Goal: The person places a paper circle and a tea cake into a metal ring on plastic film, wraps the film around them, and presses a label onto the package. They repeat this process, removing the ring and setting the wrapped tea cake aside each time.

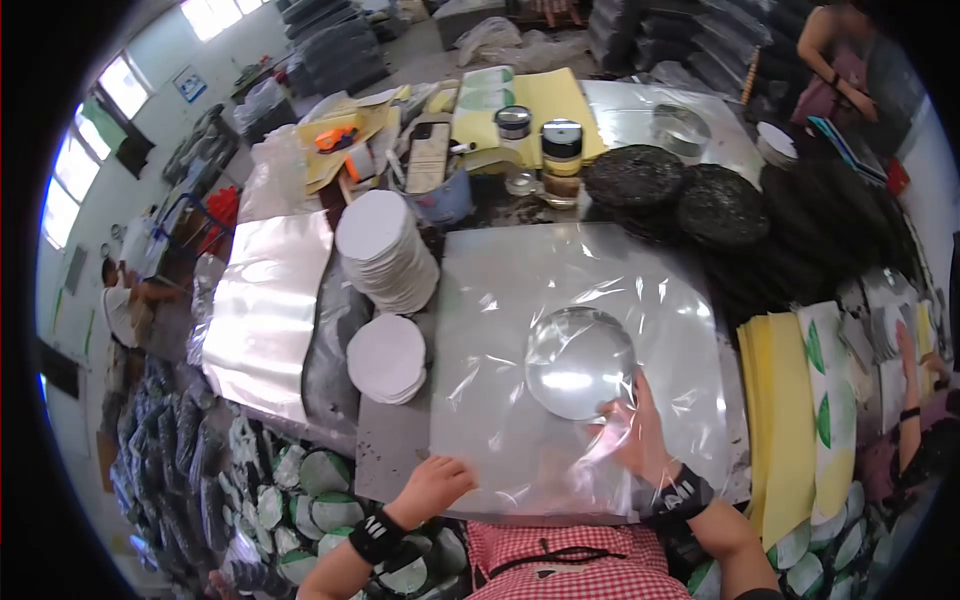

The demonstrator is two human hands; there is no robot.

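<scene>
A stack of clear plastic sheets [490,320] lies flat in front of me, wrinkled and shiny. On it rests a round clear disc-like object [580,362], right of the middle. My right hand [636,430] is at the disc's lower right edge, fingers spread, with glare on the plastic beneath it. At the sheets' lower left edge is my left hand [442,482], its fingers curled together and slightly blurred; whether they pinch anything is too small to tell. Two piles of white round discs [380,225] stand left of the sheets.
Dark round cakes [722,205] are piled at the back right. Yellow sheets [775,420] hang at the right edge. A bucket [440,200] holds a phone. Jars [562,145] stand behind the sheets. A co-worker's arm [908,400] is at far right; other people are farther off.
</scene>
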